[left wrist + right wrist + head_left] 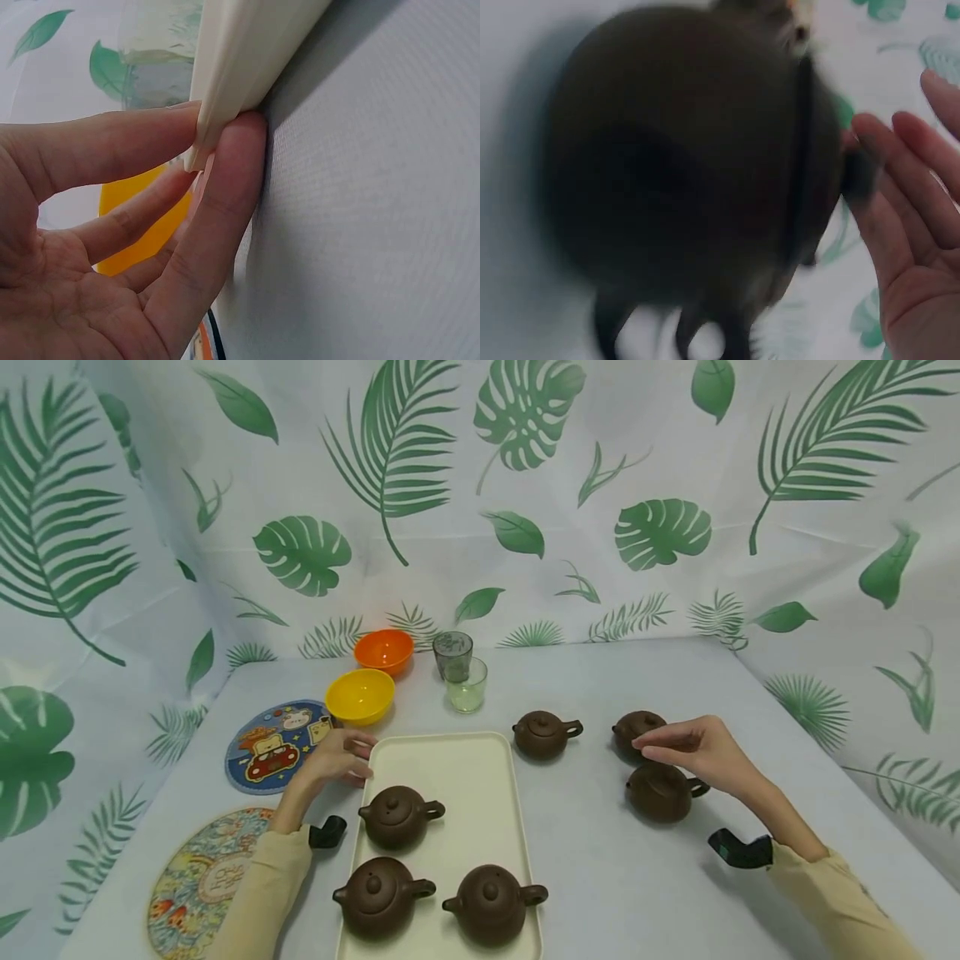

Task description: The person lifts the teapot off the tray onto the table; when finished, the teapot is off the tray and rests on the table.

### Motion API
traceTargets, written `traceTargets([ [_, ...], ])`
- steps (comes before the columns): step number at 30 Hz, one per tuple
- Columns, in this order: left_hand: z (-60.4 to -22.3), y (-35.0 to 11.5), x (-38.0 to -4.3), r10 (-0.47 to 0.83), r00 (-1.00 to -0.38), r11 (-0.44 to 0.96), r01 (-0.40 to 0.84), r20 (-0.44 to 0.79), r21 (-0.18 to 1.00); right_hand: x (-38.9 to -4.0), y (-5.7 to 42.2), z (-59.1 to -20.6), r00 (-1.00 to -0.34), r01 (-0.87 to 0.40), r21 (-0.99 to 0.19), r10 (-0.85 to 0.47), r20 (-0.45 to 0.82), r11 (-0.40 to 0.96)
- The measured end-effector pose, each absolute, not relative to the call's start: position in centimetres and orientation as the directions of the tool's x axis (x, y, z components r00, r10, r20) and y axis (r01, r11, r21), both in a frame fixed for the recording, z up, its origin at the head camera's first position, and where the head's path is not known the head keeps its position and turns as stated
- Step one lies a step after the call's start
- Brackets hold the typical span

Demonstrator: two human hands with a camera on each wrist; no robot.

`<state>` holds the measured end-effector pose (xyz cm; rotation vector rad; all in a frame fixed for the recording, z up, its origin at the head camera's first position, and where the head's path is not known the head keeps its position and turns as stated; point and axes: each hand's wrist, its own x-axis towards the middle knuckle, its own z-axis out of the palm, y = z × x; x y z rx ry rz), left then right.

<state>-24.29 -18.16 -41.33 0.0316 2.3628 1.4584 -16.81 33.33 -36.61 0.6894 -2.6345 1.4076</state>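
A cream rectangular tray (pixel 442 764) carries three brown teapots, with spouts to the left and handles to the right. My left hand (pixel 337 758) pinches the tray's upper left edge between thumb and fingers, as the left wrist view shows of the tray rim (pixel 214 112). To the right, my right hand (pixel 701 747) hovers with fingers extended over two more teapots, a far one (pixel 637 727) and a nearer one (pixel 660 795). In the right wrist view a teapot (pixel 690 150) looms large and blurred, the fingertips beside its lid knob. Another teapot (pixel 542 735) stands just right of the tray.
Behind the tray are a yellow bowl (pixel 360 700), an orange bowl (pixel 384 652), a dark glass (pixel 453 652) and a pale green glass (pixel 467 693). Left of the tray lie a blue cartoon mat (pixel 255 768) and a floral round mat (pixel 183 868). Leaf-printed cloth hangs around the table.
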Motion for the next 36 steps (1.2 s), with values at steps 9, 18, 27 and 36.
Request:
traceTargets([
  [9, -41.2, -18.0, -24.2, 0.197, -0.932, 0.465, -0.185, -0.305, 0.866, -18.3, 26.4, -36.2, -0.816, -0.504, -0.773, -0.507, 0.278, 0.386],
  [18, -41.2, -18.1, -24.3, 0.18, -0.93, 0.484, -0.201, -0.322, 0.852, -18.7, 18.5, -38.1, -0.741, -0.506, -0.795, -0.64, 0.202, 0.335],
  [27, -41.2, -18.0, -24.2, 0.189, -0.93, 0.461, -0.201, -0.317, 0.864, -19.0, 12.9, -39.2, -0.717, -0.498, -0.801, -0.677, 0.164, 0.333],
  [36, -40.9, -17.9, -24.2, 0.166, -0.927, 0.484, -0.221, -0.336, 0.847, -18.8, 10.6, -39.8, -0.676, -0.509, -0.792, -0.726, 0.125, 0.337],
])
